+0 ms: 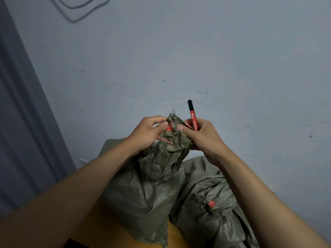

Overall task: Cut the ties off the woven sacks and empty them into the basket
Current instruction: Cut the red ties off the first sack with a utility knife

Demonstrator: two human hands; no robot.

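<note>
An olive-green woven sack stands in front of me with its neck bunched upward. My left hand pinches a red tie tag at the neck, and a thin red tie strand trails below it. My right hand grips the neck from the right and also holds a red-and-black cutter, whose black tip points up. A second green sack lies at the lower right, its neck closed by a red tie tag.
A pale grey wall with dark scuff marks fills the background. A darker grey panel runs down the left side. An orange surface shows under the sacks. No basket is in view.
</note>
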